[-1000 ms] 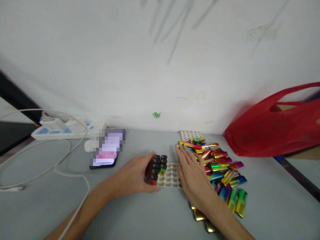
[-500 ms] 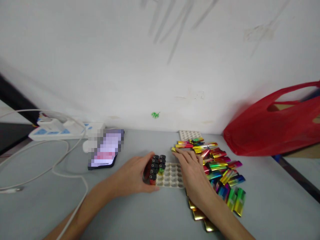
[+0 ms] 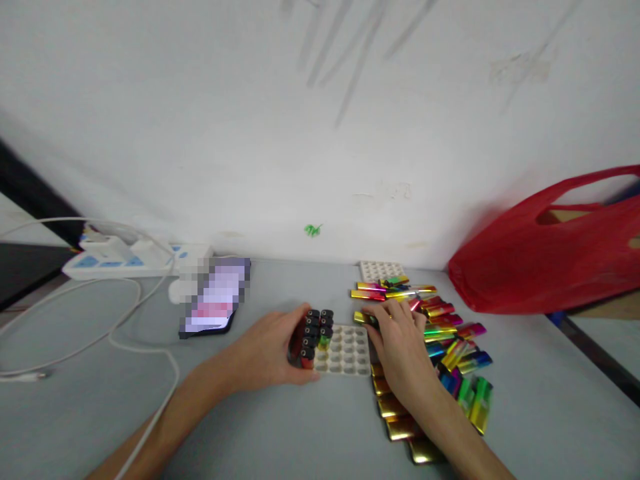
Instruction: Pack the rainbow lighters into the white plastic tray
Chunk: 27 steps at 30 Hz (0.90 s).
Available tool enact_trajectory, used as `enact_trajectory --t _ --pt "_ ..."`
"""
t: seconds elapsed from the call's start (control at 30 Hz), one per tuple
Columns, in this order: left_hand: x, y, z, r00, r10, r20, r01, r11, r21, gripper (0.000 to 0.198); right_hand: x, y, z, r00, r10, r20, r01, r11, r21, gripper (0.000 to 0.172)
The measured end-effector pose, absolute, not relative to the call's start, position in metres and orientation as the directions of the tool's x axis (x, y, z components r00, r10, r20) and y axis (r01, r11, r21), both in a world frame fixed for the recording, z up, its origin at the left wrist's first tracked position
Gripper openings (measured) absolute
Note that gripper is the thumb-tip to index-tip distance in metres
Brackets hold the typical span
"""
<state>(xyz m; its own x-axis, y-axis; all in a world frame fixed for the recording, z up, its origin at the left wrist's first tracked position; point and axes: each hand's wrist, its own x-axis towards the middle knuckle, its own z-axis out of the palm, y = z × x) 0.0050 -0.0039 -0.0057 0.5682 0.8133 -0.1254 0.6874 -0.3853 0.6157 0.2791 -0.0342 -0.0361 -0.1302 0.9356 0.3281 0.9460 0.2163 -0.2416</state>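
On table [image 3: 280, 433], two hands [image 3: 273, 350] [image 3: 404, 343], two trays [image 3: 347, 353] [image 3: 381, 270]

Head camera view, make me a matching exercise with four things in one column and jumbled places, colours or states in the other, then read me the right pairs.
Column one:
1. Left hand
2. Right hand
3. Bag
4. Phone

Column two:
A. Red, at the far right
B. Pinching a yellow-ended lighter
C. Lying with its screen lit
D. Curved around the left end of the pale tray

Pairs: 1-D, 2-B, 3-A, 4-C.

lighter [image 3: 359, 318] in right hand [image 3: 400, 340]
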Motion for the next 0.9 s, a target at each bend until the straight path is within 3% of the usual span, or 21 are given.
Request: enact_trajectory --t 0.33,0.4,0.43,0.47,0.53,0.57,0.77,0.9 --pt "0.005 -0.003 -0.006 0.567 0.816 -0.113 0.681 -0.387 0.622 0.061 0.273 -0.035 -0.025 -0.058 0.911 0.409 0.863 0.251 -0.438 0.009" --pt "0.006 -0.003 -0.005 0.57 0.814 -0.11 0.674 -0.387 0.629 0.058 0.27 -0.037 -0.018 0.009 0.915 0.404 0.787 0.243 -0.567 0.012" --pt "0.006 -0.003 -0.004 0.572 0.813 -0.11 0.671 -0.386 0.633 0.058 0.269 -0.038 -0.014 0.055 0.926 0.373 0.715 0.224 -0.662 0.017" --pt "0.007 -0.003 -0.004 0.573 0.812 -0.111 0.669 -0.385 0.636 0.058 0.268 -0.039 -0.01 0.127 0.961 0.246 0.467 0.161 -0.869 0.021" --pt "0.007 -0.004 -0.004 0.574 0.811 -0.111 0.665 -0.382 0.642 0.059 0.266 -0.039 -0.004 0.129 0.992 0.012 0.055 0.005 -0.998 0.031" --pt "0.006 -0.004 -0.004 0.575 0.811 -0.112 0.663 -0.381 0.645 0.059 0.265 -0.039 -0.002 0.099 0.993 -0.069 -0.084 -0.061 -0.995 0.034" --pt "0.005 -0.003 -0.007 0.571 0.814 -0.102 0.656 -0.379 0.652 0.056 0.264 -0.039 0.01 -0.111 0.962 -0.248 -0.397 -0.272 -0.877 0.04" --pt "0.005 -0.003 -0.007 0.582 0.807 -0.098 0.641 -0.382 0.666 0.057 0.262 -0.047 0.014 -0.341 0.905 -0.256 -0.528 -0.41 -0.744 0.034"
